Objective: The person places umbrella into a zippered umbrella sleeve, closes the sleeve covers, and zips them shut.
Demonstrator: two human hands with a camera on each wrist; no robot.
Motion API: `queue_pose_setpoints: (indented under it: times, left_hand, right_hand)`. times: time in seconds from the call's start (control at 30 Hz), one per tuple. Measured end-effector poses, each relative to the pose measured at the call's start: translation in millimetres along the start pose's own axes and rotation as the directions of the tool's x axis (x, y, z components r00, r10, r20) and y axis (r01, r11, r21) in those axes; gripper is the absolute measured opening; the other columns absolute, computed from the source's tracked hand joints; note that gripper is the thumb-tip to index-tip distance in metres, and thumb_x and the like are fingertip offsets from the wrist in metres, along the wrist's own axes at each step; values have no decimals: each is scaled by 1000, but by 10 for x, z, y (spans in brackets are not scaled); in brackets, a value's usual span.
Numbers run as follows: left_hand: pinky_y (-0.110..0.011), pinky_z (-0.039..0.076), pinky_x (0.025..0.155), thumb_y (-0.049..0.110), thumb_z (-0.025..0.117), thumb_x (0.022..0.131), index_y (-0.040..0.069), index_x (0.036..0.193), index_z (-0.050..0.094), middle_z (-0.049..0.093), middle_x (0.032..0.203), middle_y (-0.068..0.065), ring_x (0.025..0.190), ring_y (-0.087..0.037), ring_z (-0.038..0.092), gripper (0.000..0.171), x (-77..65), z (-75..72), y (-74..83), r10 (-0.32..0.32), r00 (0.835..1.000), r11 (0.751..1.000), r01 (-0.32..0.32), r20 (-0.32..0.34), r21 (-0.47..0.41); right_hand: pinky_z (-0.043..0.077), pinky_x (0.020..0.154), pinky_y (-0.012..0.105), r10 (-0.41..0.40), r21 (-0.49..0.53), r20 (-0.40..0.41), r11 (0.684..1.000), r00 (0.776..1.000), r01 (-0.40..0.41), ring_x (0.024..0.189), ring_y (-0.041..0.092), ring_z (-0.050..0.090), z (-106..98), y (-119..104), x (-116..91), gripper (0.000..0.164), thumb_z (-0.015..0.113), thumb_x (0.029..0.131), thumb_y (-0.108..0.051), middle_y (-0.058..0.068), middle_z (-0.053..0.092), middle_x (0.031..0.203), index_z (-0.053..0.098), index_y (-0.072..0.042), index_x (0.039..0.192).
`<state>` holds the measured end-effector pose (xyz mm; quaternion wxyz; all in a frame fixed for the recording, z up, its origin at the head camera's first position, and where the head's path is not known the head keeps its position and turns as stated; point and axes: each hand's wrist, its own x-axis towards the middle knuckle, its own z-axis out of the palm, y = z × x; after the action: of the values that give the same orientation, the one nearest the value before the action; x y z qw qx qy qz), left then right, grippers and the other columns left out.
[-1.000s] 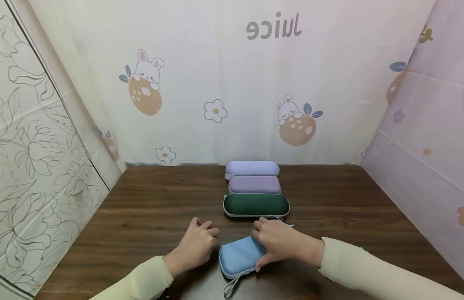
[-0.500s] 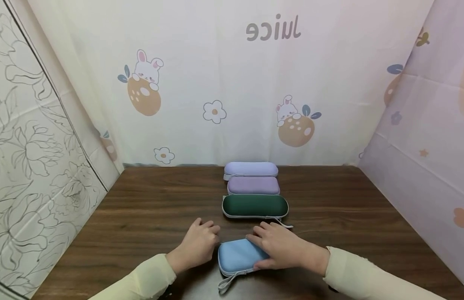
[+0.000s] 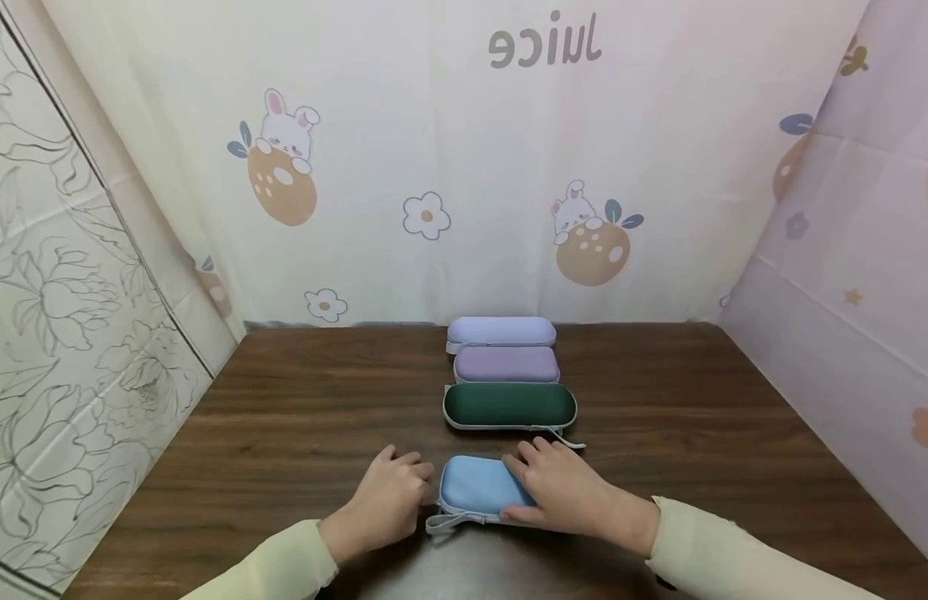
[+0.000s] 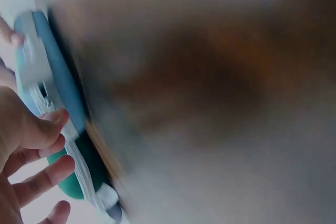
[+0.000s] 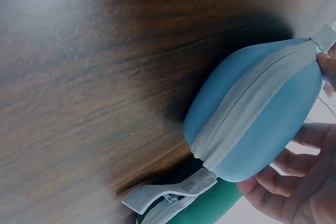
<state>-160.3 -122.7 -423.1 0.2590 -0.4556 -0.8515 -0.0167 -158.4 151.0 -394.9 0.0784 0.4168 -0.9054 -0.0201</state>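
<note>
A light blue zip-up glasses case (image 3: pixel 475 483) with a grey wrist strap lies at the front of the table. My right hand (image 3: pixel 572 492) grips its right end, thumb along the near side and fingers over the top toward the far edge. At the case's left end is my left hand (image 3: pixel 381 504), fingers loosely bent. The right wrist view shows a left fingertip (image 5: pixel 328 69) at the case's strapless end tab. In the left wrist view the left hand (image 4: pixel 31 145) has spread fingers beside the zipper. The palm undersides are hidden in the head view.
Behind the blue case a dark green case (image 3: pixel 509 405), a purple case (image 3: pixel 506 365) and a lavender case (image 3: pixel 501 332) lie in a row on the brown wooden table (image 3: pixel 321 375). Patterned cloth (image 3: pixel 434 150) hangs at the back and sides.
The blue case has turned, its left end swinging away from the front edge, so it lies closer to parallel with the row. My right hand turned with it; the left hand barely moved.
</note>
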Motion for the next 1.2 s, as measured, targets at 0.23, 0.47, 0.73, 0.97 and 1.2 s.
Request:
queue_pose_setpoints:
  times: [0.23, 0.47, 0.73, 0.97, 1.2]
  left_hand:
    - [-26, 21, 53, 2, 71, 57, 22, 51, 60, 43, 61, 10, 55, -8, 43, 23, 6, -49, 237, -19, 999, 996, 22, 25, -88]
    - [-24, 24, 53, 14, 77, 70, 22, 59, 63, 44, 62, 10, 57, -8, 46, 20, -19, -84, 207, -25, 999, 993, 28, 27, -115]
    - [-32, 49, 69, 35, 68, 88, 8, 103, 67, 65, 94, 1, 83, -13, 60, 30, -20, -104, -31, -153, 963, 919, 221, 220, -327]
    - [-22, 51, 72, 27, 79, 79, -3, 125, 55, 66, 102, -6, 83, -3, 62, 60, -2, 9, -42, -221, 903, 604, 422, 367, -676]
    - [-19, 51, 64, 17, 81, 77, -6, 116, 59, 65, 90, -5, 74, -3, 61, 51, 66, 87, -17, -268, 915, 541, 401, 301, -739]
  right_hand:
    - [49, 72, 39, 14, -12, 4, 1000, 1000, -14, 86, 21, 55, 11, -27, 6, 71, 47, 89, -66, 7, 60, 101, 64, -5, 121]
    - [47, 76, 39, 21, -2, -29, 1000, 999, -21, 91, 20, 54, 52, -8, -39, 73, 43, 90, -67, 5, 59, 105, 61, -6, 126]
    - [48, 83, 44, 167, 225, 54, 959, 985, -174, 106, 19, 54, -14, 148, -391, 78, 58, 82, -67, 4, 56, 118, 54, -7, 133]
    - [51, 76, 38, 235, 455, 17, 864, 972, -216, 102, 27, 60, 15, 230, -554, 72, 77, 75, -49, 3, 57, 111, 58, -1, 124]
    - [47, 60, 22, 244, 560, -112, 816, 963, -141, 74, 5, 52, 74, 337, -537, 66, 85, 69, -32, 2, 58, 99, 61, 5, 117]
